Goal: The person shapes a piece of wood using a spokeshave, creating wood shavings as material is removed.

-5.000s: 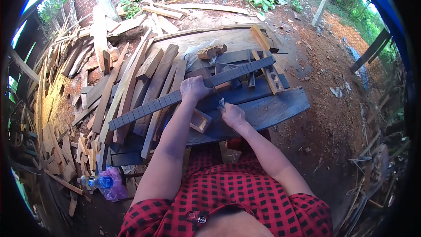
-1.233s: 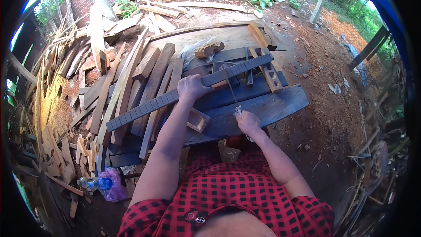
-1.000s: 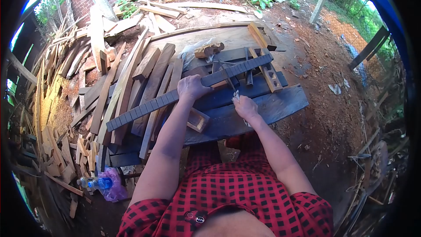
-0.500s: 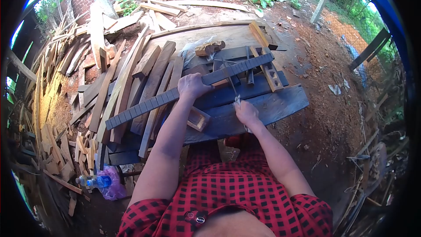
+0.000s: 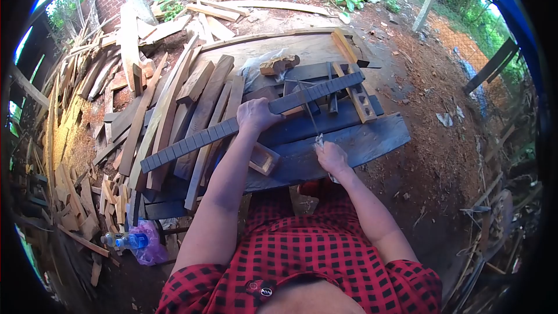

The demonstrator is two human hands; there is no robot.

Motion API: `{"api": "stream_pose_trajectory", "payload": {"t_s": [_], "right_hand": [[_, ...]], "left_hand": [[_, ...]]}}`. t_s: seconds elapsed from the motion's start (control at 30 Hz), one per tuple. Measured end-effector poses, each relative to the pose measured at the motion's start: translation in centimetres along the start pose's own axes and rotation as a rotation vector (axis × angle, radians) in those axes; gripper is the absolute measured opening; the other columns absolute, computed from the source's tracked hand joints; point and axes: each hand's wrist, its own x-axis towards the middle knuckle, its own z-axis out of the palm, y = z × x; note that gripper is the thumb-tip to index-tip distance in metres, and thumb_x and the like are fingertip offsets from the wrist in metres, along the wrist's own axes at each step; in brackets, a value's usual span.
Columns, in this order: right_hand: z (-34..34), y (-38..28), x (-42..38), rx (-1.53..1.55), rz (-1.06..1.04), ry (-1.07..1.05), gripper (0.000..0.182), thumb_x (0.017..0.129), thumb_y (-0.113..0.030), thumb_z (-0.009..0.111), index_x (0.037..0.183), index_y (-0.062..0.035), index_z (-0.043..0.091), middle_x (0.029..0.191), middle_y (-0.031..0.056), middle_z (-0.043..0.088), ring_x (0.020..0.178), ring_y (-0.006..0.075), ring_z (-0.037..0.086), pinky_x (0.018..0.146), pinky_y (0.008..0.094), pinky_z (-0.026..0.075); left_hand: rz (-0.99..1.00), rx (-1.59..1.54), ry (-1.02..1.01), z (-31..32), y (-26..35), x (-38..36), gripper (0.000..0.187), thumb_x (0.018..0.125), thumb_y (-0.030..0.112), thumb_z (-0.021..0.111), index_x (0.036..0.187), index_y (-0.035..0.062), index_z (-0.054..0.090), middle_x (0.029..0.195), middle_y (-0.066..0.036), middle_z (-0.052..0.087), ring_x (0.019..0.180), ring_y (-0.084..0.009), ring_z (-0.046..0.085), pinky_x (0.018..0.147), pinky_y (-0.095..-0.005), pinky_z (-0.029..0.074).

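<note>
A long dark wooden strip (image 5: 215,132) with evenly spaced crosswise lines lies slantwise over the bench. My left hand (image 5: 256,114) is closed round its middle and presses it down. In my right hand (image 5: 331,158), the fingers are wrapped round the handle of a thin-bladed saw (image 5: 312,117). Its blade runs up to the strip's right half and crosses it; the blade's far part is hard to make out. Beneath the strip's right end is a yellowish wooden block with holes (image 5: 364,104). A small hollowed wooden piece (image 5: 264,159) rests near my left forearm.
Several timber lengths (image 5: 203,116) are stacked on the left of the dark plank bench (image 5: 354,145). A rough wood chunk (image 5: 279,65) sits behind the strip. Plastic bottles (image 5: 132,241) and a pink bag (image 5: 150,250) are at lower left. Scrap wood lies around.
My right hand has drawn slightly down and to the right, toward my body, pulling the saw with it. My left hand and the strip stay in place.
</note>
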Motion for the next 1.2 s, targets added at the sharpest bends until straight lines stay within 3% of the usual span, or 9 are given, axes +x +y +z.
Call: {"api": "stream_pose_trajectory", "payload": {"t_s": [0.3, 0.57, 0.73, 0.83, 0.9, 0.93, 1.0, 1.13, 1.2], "right_hand": [[-0.5, -1.6, 5.3, 0.029, -0.016, 0.032, 0.04, 0.095, -0.04, 0.051, 0.1, -0.004, 0.069, 0.098, 0.0227, 0.068, 0.096, 0.0419, 0.065, 0.083, 0.0502, 0.05], [0.0, 0.6, -0.6, 0.023, -0.027, -0.042, 0.043, 0.094, -0.042, 0.051, 0.099, -0.0029, 0.068, 0.098, 0.0259, 0.067, 0.096, 0.0438, 0.064, 0.084, 0.0512, 0.049], [0.0, 1.9, 0.4, 0.09, 0.019, -0.045, 0.046, 0.093, -0.044, 0.052, 0.099, -0.0008, 0.067, 0.098, 0.0272, 0.067, 0.098, 0.0461, 0.062, 0.085, 0.0524, 0.047], [0.3, 2.4, 1.0, 0.313, 0.007, -0.026, 0.043, 0.092, -0.041, 0.057, 0.1, 0.0006, 0.064, 0.091, 0.0243, 0.069, 0.087, 0.0392, 0.068, 0.074, 0.048, 0.052], [-0.8, 2.1, -0.4, 0.544, 0.026, -0.037, 0.035, 0.091, -0.035, 0.062, 0.098, -0.0008, 0.06, 0.079, 0.0161, 0.067, 0.067, 0.0248, 0.068, 0.058, 0.0392, 0.052], [-0.6, 2.4, -0.7, 0.544, 0.028, -0.036, 0.035, 0.091, -0.035, 0.062, 0.098, -0.0008, 0.06, 0.079, 0.0161, 0.067, 0.067, 0.0248, 0.068, 0.058, 0.0392, 0.052], [-0.1, 3.5, -1.5, 0.767, -0.005, -0.014, 0.027, 0.092, -0.029, 0.063, 0.094, -0.0027, 0.057, 0.067, 0.0072, 0.06, 0.055, 0.0133, 0.06, 0.047, 0.0318, 0.047], [0.3, 4.2, -1.9, 0.733, 0.001, -0.064, 0.024, 0.094, -0.028, 0.06, 0.092, -0.0039, 0.057, 0.065, 0.0047, 0.058, 0.053, 0.0126, 0.057, 0.047, 0.0321, 0.046], [0.2, 3.7, -1.9, 0.619, -0.039, -0.021, 0.024, 0.097, -0.028, 0.055, 0.093, -0.0044, 0.056, 0.064, 0.0079, 0.059, 0.055, 0.0201, 0.061, 0.05, 0.0365, 0.047]], "left_hand": [[-0.016, 0.003, -0.002, -0.1, 0.3, -0.2, 0.065, 0.065, 0.065, 0.074, 0.097, 0.0088, 0.073, 0.097, -0.014, 0.072, 0.096, -0.0289, 0.068, 0.086, -0.0402, 0.052], [-0.011, -0.004, -0.012, -0.1, 0.1, 0.1, 0.064, 0.066, 0.065, 0.074, 0.097, 0.009, 0.072, 0.097, -0.014, 0.072, 0.096, -0.0282, 0.068, 0.086, -0.0403, 0.052], [0.016, -0.003, 0.006, 0.2, 0.0, 0.0, 0.065, 0.066, 0.065, 0.074, 0.098, 0.0085, 0.072, 0.097, -0.013, 0.072, 0.097, -0.0281, 0.068, 0.086, -0.0401, 0.052], [-0.003, 0.004, 0.001, -0.2, 0.2, -0.3, 0.065, 0.066, 0.065, 0.074, 0.099, 0.0085, 0.072, 0.098, -0.013, 0.072, 0.097, -0.028, 0.068, 0.086, -0.0396, 0.052], [-0.005, 0.001, -0.001, -0.2, 0.2, -0.2, 0.065, 0.066, 0.065, 0.074, 0.099, 0.0086, 0.072, 0.098, -0.013, 0.072, 0.097, -0.0281, 0.068, 0.086, -0.0396, 0.052], [-0.01, -0.002, -0.005, -0.1, 0.2, -0.2, 0.065, 0.066, 0.065, 0.074, 0.099, 0.0086, 0.072, 0.098, -0.014, 0.072, 0.097, -0.0281, 0.068, 0.086, -0.0397, 0.052], [-0.006, -0.003, -0.008, -0.2, 0.1, -0.1, 0.065, 0.066, 0.064, 0.074, 0.099, 0.0086, 0.072, 0.098, -0.014, 0.072, 0.097, -0.0282, 0.068, 0.086, -0.0399, 0.052], [0.007, 0.007, 0.012, 0.1, 0.1, -0.1, 0.065, 0.066, 0.065, 0.075, 0.098, 0.0086, 0.072, 0.098, -0.014, 0.072, 0.097, -0.0284, 0.068, 0.086, -0.0407, 0.051], [0.003, 0.005, 0.005, 0.0, 0.2, -0.3, 0.065, 0.066, 0.065, 0.074, 0.098, 0.0088, 0.072, 0.098, -0.014, 0.072, 0.097, -0.0283, 0.068, 0.086, -0.0406, 0.051]]}}
